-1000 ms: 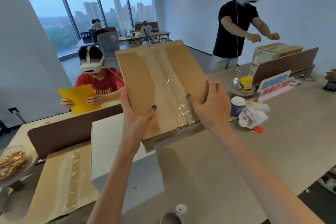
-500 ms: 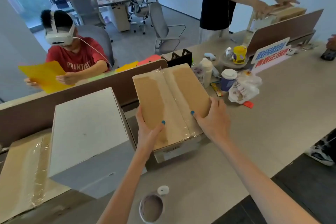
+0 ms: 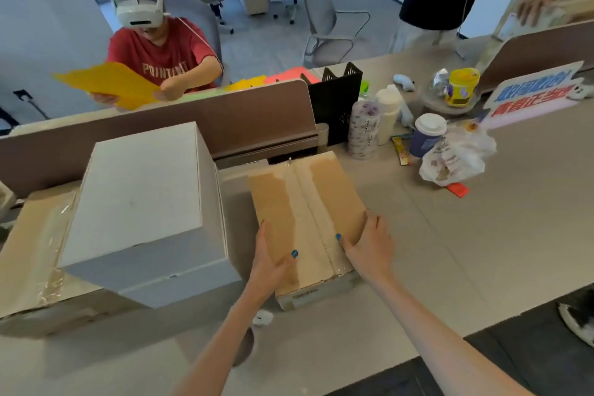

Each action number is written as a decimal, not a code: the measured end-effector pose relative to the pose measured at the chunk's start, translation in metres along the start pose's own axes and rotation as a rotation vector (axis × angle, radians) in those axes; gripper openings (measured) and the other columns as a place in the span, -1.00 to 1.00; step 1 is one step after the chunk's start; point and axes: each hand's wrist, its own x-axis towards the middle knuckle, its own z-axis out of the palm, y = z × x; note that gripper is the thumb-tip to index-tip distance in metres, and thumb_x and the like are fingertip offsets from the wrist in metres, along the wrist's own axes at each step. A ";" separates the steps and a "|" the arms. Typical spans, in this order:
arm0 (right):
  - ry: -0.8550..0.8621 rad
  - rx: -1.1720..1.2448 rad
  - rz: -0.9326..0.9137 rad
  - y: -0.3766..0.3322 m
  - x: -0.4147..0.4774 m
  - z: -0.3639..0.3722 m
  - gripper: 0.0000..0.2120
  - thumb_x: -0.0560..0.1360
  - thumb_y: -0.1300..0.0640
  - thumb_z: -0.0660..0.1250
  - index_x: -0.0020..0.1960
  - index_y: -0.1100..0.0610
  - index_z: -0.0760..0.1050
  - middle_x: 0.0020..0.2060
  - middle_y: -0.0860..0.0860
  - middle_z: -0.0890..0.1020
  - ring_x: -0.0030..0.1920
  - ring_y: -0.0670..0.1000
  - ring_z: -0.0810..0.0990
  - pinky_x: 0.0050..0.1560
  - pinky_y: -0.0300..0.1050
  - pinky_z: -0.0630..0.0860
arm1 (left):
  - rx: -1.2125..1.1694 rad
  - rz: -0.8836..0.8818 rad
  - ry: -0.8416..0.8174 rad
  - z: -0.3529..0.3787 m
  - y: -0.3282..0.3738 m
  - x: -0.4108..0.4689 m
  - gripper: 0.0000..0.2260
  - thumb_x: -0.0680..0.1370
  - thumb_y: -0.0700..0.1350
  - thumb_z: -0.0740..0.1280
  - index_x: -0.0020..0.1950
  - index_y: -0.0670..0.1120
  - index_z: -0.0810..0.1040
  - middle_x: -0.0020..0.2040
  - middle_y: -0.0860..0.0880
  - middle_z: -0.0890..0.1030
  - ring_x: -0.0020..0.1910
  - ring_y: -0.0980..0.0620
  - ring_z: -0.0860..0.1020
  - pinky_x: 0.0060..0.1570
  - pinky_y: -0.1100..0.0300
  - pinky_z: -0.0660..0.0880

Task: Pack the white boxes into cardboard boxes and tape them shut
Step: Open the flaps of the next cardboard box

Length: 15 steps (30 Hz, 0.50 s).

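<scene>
The left hand (image 3: 273,259) clasps the near left edge of the cardboard box (image 3: 308,202), thumb on top. The right hand (image 3: 369,244) clasps the near right edge the same way. The box lies between them on the desk (image 3: 498,235), about midway from its near edge to the divider (image 3: 193,125). Its brown top is shut, with clear tape along the centre seam and pale torn patches beside it. The white box (image 3: 141,199) stands just left. The left hand's fingers are hidden, and a roll (image 3: 246,346) by the near edge sits mostly behind the forearm.
</scene>
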 end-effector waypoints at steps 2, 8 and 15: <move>-0.028 -0.001 -0.014 0.008 0.002 0.003 -0.21 0.44 -0.16 0.38 0.49 0.20 0.16 0.23 0.10 0.38 0.21 0.13 0.43 0.14 -0.02 0.38 | 0.017 -0.008 0.043 0.006 -0.002 -0.002 -0.18 0.52 -0.09 0.43 0.56 0.14 -0.08 0.55 0.10 0.10 0.46 0.01 0.24 0.44 -0.10 0.28; -0.113 -0.024 -0.164 0.023 0.013 0.000 -0.19 0.50 -0.16 0.31 0.53 0.25 0.05 0.39 0.15 0.29 0.35 0.14 0.32 0.26 0.00 0.38 | 0.412 0.073 0.173 0.022 0.004 -0.017 -0.36 0.59 0.02 0.31 0.57 0.03 0.06 0.60 -0.02 -0.07 0.52 -0.10 0.15 0.35 0.08 0.28; -0.432 -0.159 -0.403 0.038 0.020 -0.019 0.08 0.35 -0.37 0.36 0.58 0.13 -0.11 0.55 0.13 -0.21 0.55 0.13 -0.22 0.50 0.07 0.08 | 0.806 0.019 0.051 0.037 0.012 -0.040 -0.11 0.46 0.29 0.34 0.57 0.06 -0.13 0.56 -0.04 -0.31 0.56 -0.10 -0.17 0.33 -0.12 0.34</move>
